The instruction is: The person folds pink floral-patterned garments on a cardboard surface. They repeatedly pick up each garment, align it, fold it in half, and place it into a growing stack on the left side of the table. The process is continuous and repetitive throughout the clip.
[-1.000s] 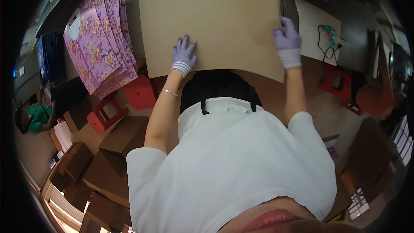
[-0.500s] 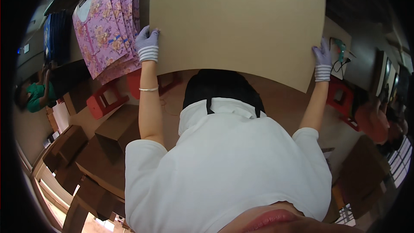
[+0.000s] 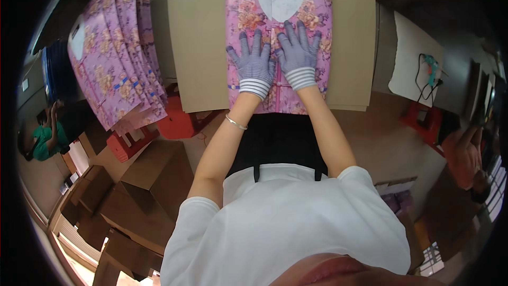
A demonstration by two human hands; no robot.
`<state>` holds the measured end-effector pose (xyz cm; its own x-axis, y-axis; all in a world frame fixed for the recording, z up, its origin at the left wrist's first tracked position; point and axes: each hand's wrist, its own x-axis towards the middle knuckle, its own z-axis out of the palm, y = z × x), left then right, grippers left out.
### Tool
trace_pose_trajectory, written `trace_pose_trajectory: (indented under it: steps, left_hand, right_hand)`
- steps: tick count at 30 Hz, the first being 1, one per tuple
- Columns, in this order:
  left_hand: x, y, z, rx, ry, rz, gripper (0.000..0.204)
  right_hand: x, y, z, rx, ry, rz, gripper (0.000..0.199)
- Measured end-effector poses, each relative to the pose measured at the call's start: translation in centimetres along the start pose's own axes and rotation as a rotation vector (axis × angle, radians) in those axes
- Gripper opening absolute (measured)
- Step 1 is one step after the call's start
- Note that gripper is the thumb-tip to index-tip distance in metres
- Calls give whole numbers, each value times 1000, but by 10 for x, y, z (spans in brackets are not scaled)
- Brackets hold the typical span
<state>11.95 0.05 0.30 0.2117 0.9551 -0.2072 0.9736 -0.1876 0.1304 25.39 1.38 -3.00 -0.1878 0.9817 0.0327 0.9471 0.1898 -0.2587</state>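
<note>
A pink and purple floral cardboard piece lies flat in front of me. Its two panels meet along a seam down the middle, and a pale rounded patch with a dark label crosses the seam at the far end. On the left panel rests my left hand, palm down with fingers spread. My right hand presses the right panel the same way, beside the seam. Both wear grey-purple knitted gloves with striped white cuffs. Beneath the floral piece, plain tan board shows on either side.
A fanned stack of similar floral pieces stands at left. To the right, a pale board holds a teal tool with a black cord. Red stools and brown cartons stand below. Other people are at both sides.
Both hands have come inward from the edges of a wide tan sheet. That sheet appears folded in from both sides, with floral faces now up and my palms flat on them.
</note>
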Motion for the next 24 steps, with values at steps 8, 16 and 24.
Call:
trace_pose_trajectory:
  steps: [8,16,24]
  left_hand:
    - [-21,-111,6,-1681,253,-135,70]
    - [18,-32,10,2,40,-11,58]
    - [14,-83,19,-848,392,32,56]
  right_hand:
    - [-30,65,-72,539,487,137,48]
    - [-7,37,-11,261,223,81,51]
    - [-13,78,-36,889,292,144,58]
